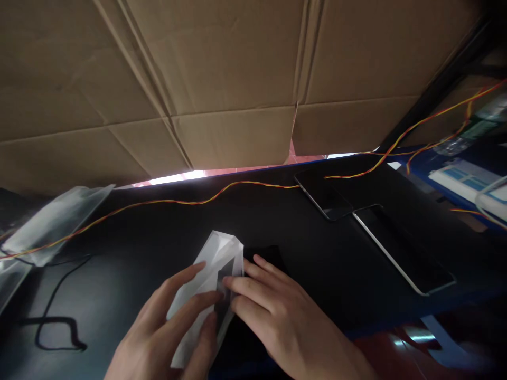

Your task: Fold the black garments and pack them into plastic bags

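- Left hand [170, 322]: fingers half bent and parted, tips on the white pouch [186, 311]; whether it pinches, I cannot tell.
- Right hand [277, 311]: fingers nearly straight, tips at the pouch's right edge; a pinch there cannot be told.
- The pouch lies slanted on the black table [158, 227], between the hands; a dark strip [224, 272] shows under the fingertips, inside or on top unclear.
- Black piece [273, 254] beneath the right hand.
- Cord [75, 332], looped at left.
- Two phones, one pale-edged [400, 248], one darker [322, 195], corners close together.
- Clear bag [59, 221] at left, whitish stuff within.
- Bottle [475, 124], clear, contents blurred.
- Cardboard [237, 63] behind.
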`<state>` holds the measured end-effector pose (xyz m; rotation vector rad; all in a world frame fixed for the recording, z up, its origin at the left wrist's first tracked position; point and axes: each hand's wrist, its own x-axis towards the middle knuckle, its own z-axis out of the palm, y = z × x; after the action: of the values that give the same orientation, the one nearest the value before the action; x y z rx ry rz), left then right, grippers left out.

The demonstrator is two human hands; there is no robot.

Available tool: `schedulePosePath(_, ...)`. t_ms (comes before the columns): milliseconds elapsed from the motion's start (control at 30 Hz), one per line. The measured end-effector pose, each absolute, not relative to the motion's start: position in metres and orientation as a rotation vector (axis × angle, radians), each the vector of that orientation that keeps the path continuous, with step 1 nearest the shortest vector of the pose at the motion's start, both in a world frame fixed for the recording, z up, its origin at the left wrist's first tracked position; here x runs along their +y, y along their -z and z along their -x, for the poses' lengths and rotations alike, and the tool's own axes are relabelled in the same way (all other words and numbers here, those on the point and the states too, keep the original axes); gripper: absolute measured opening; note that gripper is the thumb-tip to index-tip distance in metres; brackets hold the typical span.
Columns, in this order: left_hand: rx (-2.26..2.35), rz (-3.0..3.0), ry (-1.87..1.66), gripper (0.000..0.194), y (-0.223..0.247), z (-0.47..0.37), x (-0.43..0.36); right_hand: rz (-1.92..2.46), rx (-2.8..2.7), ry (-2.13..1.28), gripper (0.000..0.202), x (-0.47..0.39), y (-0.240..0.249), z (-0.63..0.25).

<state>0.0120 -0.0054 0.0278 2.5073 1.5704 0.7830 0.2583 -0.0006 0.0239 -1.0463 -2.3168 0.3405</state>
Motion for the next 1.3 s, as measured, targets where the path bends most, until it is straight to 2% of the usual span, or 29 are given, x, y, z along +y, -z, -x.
schedulePosePath(167, 1.693, -2.536, -0.816, 0.046, -0.023, -0.007, -0.001, 1.079, -2.308, -0.318, 0.033, -0.010, -0.018, -0.258)
schedulePosePath(267, 1.848, -2.473, -0.820, 0.053, -0.015, 0.007, -0.002, 1.131, -2.328, -0.238, 0.056, -0.019, -0.011, -0.264)
schedulePosePath(333, 1.867, -2.487, -0.767, 0.053, -0.009, 0.011, -0.001, 1.104, -2.429, -0.135, 0.062, -0.024, -0.006, -0.267)
schedulePosePath(500, 1.794, -2.578, -0.542, 0.040, -0.003, 0.002, -0.001, 1.053, -2.344, 0.134, 0.034, -0.039, 0.006, -0.272)
schedulePosePath(633, 1.786, -2.592, -0.541, 0.031, -0.013, -0.017, -0.002, 0.982, -2.309, -0.004, 0.036, -0.051, 0.003, -0.290)
schedulePosePath(800, 1.754, -2.553, -0.654, 0.026, -0.019, -0.042, -0.002, 1.176, -1.942, -0.191, 0.057, -0.052, -0.006, -0.299)
schedulePosePath(867, 1.605, -2.507, -0.672, 0.032, -0.018, -0.050, -0.003, 1.151, -1.914, -0.156, 0.058, -0.047, -0.008, -0.290)
schedulePosePath(1000, 1.369, -2.470, -0.713, 0.056, -0.021, -0.056, -0.005, 1.165, -2.001, 0.020, 0.044, -0.033, -0.008, -0.264)
schedulePosePath(1167, 1.484, -2.377, -0.917, 0.049, -0.028, -0.052, -0.008, 1.449, -2.056, 0.097, 0.038, -0.024, -0.009, -0.247)
schedulePosePath(1300, 1.430, -2.458, -0.797, 0.056, -0.032, -0.052, -0.008, 1.248, -2.283, 0.106, 0.036, -0.018, -0.018, -0.250)
